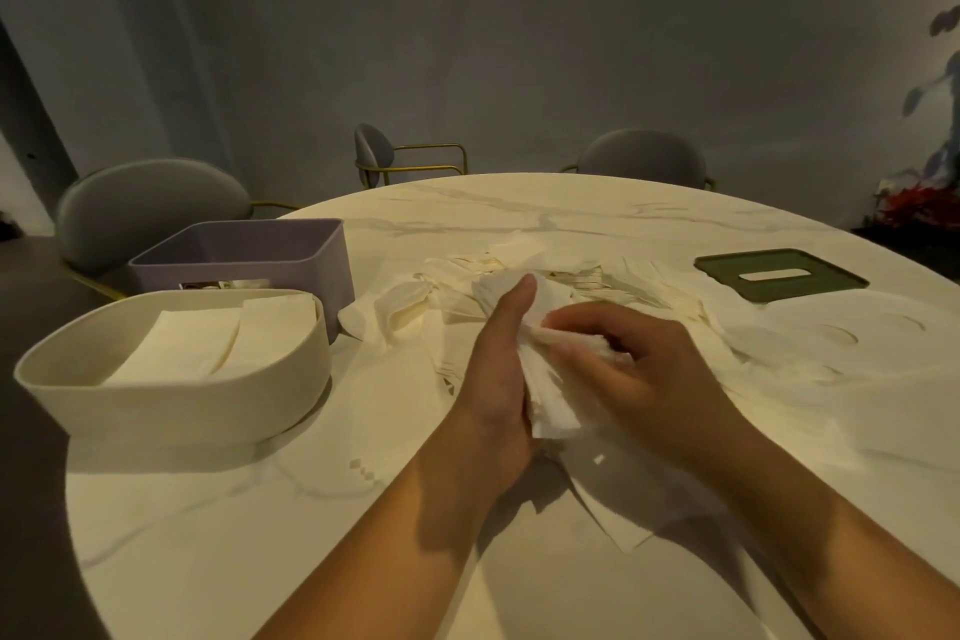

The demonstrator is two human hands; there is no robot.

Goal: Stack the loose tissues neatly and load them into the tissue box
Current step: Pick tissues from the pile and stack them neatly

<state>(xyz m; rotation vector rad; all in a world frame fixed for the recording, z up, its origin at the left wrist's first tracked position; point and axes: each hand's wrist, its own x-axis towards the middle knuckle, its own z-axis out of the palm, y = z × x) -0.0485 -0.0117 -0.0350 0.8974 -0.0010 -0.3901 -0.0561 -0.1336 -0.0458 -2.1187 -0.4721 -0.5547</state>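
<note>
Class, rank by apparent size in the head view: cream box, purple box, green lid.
1. cream box
2. purple box
3. green lid
The cream box is nearest the camera, so its lead may be only apparent.

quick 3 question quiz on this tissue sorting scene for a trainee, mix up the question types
1. True or false: the cream oval tissue box already has folded white tissues inside.
2. Where does the dark green slotted lid lie? A) on the cream box B) flat on the white marble table, right of the hands C) on a chair
3. What do the left hand and right hand hold between them?
Key: 1 true; 2 B; 3 a bunch of white tissues.
</note>
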